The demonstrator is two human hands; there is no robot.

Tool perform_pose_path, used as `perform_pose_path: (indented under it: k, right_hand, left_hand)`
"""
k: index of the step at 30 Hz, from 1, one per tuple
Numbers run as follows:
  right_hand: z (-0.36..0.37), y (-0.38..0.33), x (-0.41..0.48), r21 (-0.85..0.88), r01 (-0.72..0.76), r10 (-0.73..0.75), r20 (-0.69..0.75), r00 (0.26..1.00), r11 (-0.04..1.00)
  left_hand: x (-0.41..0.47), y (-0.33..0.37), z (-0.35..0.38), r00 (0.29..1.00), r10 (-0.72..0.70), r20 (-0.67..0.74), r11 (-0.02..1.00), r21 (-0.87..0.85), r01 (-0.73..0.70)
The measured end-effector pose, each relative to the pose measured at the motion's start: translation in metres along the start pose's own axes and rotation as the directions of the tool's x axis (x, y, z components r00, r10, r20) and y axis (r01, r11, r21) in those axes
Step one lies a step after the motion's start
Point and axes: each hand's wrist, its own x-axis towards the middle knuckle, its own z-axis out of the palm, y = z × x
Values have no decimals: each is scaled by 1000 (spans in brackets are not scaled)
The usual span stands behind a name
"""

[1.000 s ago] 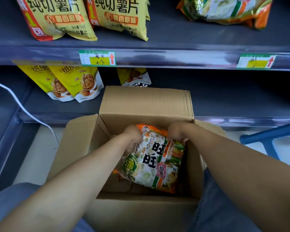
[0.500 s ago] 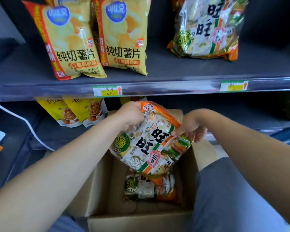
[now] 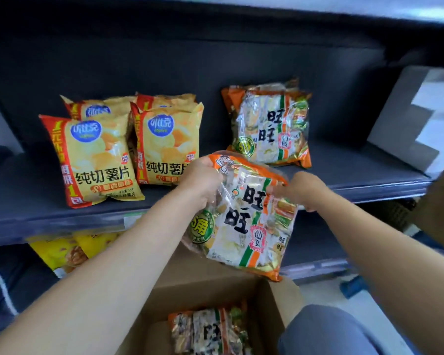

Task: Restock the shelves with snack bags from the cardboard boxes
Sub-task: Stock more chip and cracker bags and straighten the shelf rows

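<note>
Head view: both hands grip one rice-cracker bag (image 3: 244, 221), held in the air at the front edge of the dark shelf (image 3: 344, 160). The left hand (image 3: 203, 179) clamps its upper-left corner, the right hand (image 3: 301, 189) its right edge. Another bag lies below in the cardboard box (image 3: 215, 290); a matching bag (image 3: 269, 124) stands on the shelf behind.

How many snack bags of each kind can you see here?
Yellow potato chip bags on the shelf: 4
Orange rice cracker bags, one on the shelf, one held, one in the box: 3
Yellow walnut bags below: 2
Total: 9
</note>
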Motion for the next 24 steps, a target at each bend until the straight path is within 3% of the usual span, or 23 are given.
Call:
perform_pose_path:
  k: [3, 5, 9, 12, 14, 17, 21, 24]
  right_hand:
    - [-13, 11, 15, 284, -115, 115, 15, 993, 952]
    - [-24, 16, 27, 421, -112, 127, -8, 992, 900]
    - [-44, 29, 60, 668, -147, 164, 37, 986, 730]
    - [-56, 39, 79, 780, -69, 23, 69, 997, 623]
    - [-64, 44, 95, 825, 49, -38, -34, 999, 562]
    - [-69, 47, 121, 856, 225, -26, -241, 970, 465]
    - [-57, 50, 142, 781, 213, -38, -236, 971, 587]
    - [-44, 53, 150, 738, 166, -66, -162, 985, 654]
  left_hand:
    - [16, 19, 10, 1000, -15, 7, 993, -113, 16]
    - [28, 32, 17, 1000, -16, -3, 982, -190, 16]
    - [53, 56, 36, 1000, -18, -13, 941, -338, 12]
    - [73, 71, 49, 998, -2, -71, 898, -439, -29]
    - [86, 78, 57, 994, 40, -103, 876, -476, -85]
    - [103, 77, 71, 986, 125, -114, 913, -376, -159]
    - [114, 58, 97, 996, 73, 55, 982, -180, -62]
    - [124, 45, 107, 998, 51, 44, 998, -50, -49]
